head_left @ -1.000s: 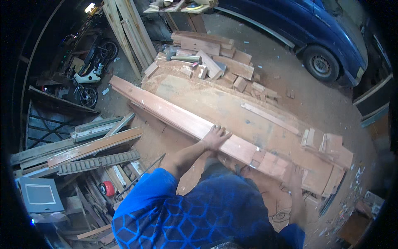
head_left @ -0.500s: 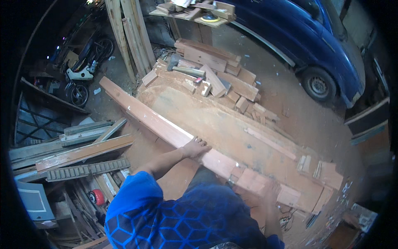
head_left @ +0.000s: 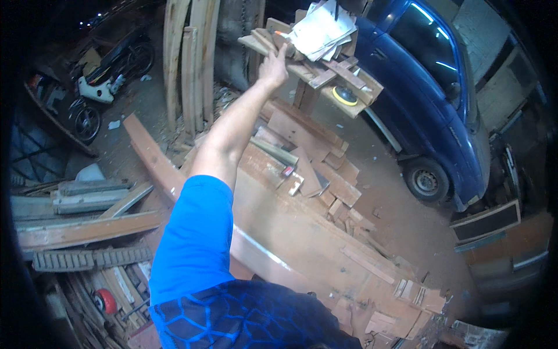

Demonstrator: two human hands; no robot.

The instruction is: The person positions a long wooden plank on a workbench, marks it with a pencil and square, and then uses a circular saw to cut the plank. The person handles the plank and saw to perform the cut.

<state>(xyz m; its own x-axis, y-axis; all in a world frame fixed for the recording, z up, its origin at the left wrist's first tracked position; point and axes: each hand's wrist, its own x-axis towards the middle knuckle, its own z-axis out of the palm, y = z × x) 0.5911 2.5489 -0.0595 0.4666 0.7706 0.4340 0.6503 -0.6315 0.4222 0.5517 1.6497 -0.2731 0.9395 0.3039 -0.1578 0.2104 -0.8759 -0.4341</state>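
Note:
My left arm stretches up and away over the bench, and my left hand is at the near edge of a small wooden stand. Its index finger points out among small wood pieces, with nothing visible in its grasp. Just beyond the fingertip is a thin orange-tipped item, too small to name. Beside it lies a stack of white papers. A long reddish board runs along the bench's near side, partly hidden behind my arm. My right hand is out of sight.
A dusty workbench carries wood offcuts along its far side. A round yellow-edged pad sits on the stand. Beyond are a blue vehicle and upright planks. Stacked timber and a motorbike are to the left.
My left hand has left the long board and reached up and forward to the small stand. My right hand, on the board before, has gone out of view. The view has shifted.

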